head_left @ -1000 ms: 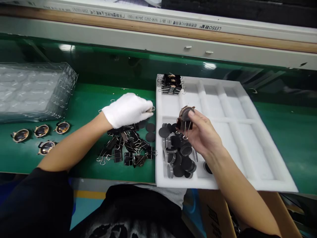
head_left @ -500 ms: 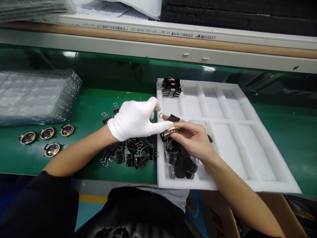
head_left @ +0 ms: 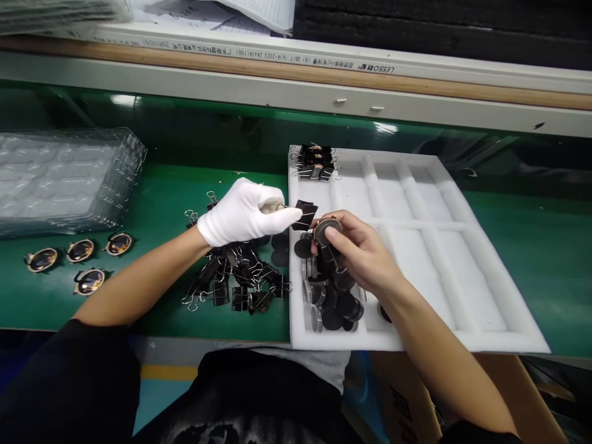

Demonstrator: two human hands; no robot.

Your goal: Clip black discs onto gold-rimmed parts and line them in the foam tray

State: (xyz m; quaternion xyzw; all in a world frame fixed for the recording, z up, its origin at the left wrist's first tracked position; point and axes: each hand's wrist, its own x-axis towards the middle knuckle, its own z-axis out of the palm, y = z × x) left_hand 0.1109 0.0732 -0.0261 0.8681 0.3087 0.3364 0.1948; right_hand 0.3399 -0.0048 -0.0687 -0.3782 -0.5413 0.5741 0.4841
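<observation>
My left hand (head_left: 252, 213), in a white glove, pinches a black binder clip (head_left: 305, 215) by its wire handles. Just right of the clip, my bare right hand (head_left: 365, 246) holds a round gold-rimmed piece (head_left: 328, 232) with a dark disc face, the thumb on the disc. Below it, several dark round discs (head_left: 345, 303) fill the near left compartment of the white foam tray (head_left: 419, 348). Clipped pieces (head_left: 317, 163) stand in a stack in the tray's far left corner. A pile of black binder clips (head_left: 240, 277) lies on the green table, left of the tray.
Several round gold-rimmed pieces with dark faces (head_left: 81, 250) lie on the green table (head_left: 161, 290) at the left. Behind them are stacked clear plastic trays (head_left: 60, 179). A white ledge (head_left: 208, 89) runs along the back.
My left hand has drawn back from the round piece and now shows a binder clip in its fingers. My right hand has turned the piece so its dark disc faces up.
</observation>
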